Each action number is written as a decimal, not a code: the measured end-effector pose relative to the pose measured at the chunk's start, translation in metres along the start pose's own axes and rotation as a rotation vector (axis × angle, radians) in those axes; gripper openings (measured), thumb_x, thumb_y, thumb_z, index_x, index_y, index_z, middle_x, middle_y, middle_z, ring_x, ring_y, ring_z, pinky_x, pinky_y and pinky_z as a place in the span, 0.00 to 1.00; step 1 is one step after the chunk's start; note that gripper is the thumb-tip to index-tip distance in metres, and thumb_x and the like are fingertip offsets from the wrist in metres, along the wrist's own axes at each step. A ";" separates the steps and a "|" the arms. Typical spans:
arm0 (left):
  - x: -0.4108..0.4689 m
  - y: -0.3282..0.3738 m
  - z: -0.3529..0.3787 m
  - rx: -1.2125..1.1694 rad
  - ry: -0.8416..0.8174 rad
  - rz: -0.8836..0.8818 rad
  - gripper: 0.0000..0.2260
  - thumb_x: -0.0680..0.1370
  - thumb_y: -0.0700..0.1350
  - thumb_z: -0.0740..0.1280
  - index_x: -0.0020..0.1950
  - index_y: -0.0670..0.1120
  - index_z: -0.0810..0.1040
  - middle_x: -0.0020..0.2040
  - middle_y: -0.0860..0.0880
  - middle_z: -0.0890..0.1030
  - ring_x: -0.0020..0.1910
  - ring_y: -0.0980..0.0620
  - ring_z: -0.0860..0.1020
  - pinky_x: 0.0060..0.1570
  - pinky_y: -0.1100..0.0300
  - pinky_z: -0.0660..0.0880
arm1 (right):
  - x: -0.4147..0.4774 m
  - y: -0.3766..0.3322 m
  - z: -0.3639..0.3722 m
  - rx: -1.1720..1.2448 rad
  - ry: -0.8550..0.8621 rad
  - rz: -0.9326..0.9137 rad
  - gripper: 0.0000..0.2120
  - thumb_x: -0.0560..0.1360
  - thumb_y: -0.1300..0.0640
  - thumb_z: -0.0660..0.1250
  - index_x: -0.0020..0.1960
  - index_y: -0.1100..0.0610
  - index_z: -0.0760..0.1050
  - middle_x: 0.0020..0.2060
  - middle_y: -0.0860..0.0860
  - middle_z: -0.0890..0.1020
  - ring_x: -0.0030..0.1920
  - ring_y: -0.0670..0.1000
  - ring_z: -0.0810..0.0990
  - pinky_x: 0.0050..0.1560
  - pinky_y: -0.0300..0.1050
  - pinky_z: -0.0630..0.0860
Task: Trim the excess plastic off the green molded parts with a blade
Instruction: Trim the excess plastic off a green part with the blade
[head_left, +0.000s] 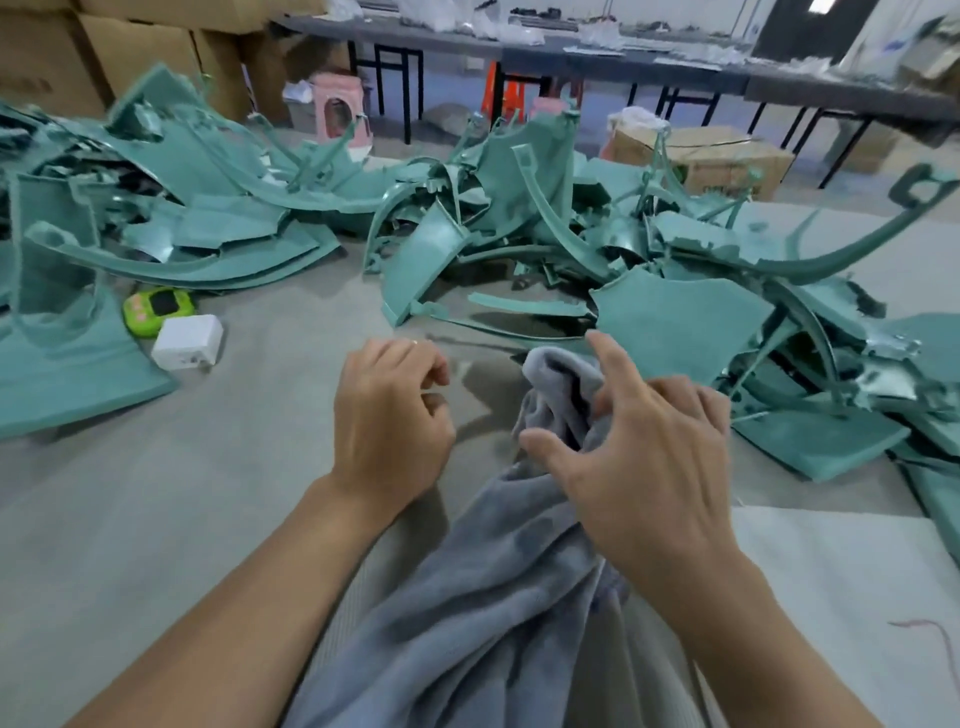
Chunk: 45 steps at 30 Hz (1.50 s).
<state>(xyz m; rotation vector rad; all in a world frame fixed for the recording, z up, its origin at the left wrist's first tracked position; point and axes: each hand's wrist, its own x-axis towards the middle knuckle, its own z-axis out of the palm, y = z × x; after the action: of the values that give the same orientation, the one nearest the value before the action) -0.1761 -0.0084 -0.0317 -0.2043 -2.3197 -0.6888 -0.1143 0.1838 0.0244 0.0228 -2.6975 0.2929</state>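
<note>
Grey matte desk (234, 493) bearing heaps of teal-green molded plastic parts (675, 332), a lime-green handheld gadget (158, 310), a white rectangular adapter (188, 341) and a grey fleece cloth (493, 597).

The molded parts (680, 322) are plain teal green. The soft cloth (493, 597) is grey-blue. At ten o'clock, a little gadget (158, 310) is bright green and a box (188, 342) is white. The surface (156, 519) is pale grey.
</note>
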 end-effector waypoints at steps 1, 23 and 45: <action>0.001 0.006 0.002 0.003 -0.042 0.006 0.14 0.64 0.31 0.67 0.44 0.47 0.78 0.40 0.52 0.79 0.43 0.57 0.66 0.45 0.64 0.60 | 0.002 -0.003 0.000 -0.062 -0.094 0.036 0.35 0.70 0.28 0.66 0.71 0.44 0.67 0.49 0.44 0.82 0.53 0.52 0.76 0.60 0.47 0.60; -0.004 0.024 0.005 -0.101 -0.300 -0.015 0.20 0.71 0.39 0.69 0.62 0.52 0.82 0.45 0.56 0.80 0.50 0.52 0.75 0.53 0.60 0.70 | -0.006 0.050 -0.058 -0.202 -0.064 0.130 0.39 0.59 0.64 0.75 0.68 0.45 0.74 0.68 0.52 0.76 0.67 0.56 0.73 0.72 0.54 0.59; 0.022 0.007 -0.035 -1.594 -0.082 -0.941 0.15 0.70 0.43 0.70 0.56 0.43 0.82 0.49 0.44 0.86 0.41 0.46 0.84 0.40 0.53 0.83 | 0.058 -0.047 0.000 1.959 -0.410 0.601 0.11 0.83 0.64 0.57 0.54 0.64 0.78 0.46 0.60 0.87 0.42 0.54 0.87 0.43 0.49 0.85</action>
<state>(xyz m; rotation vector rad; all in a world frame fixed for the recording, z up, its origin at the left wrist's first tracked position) -0.1696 -0.0221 0.0071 0.2068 -1.2418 -2.8438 -0.1643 0.1394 0.0581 -0.1582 -1.4690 2.9776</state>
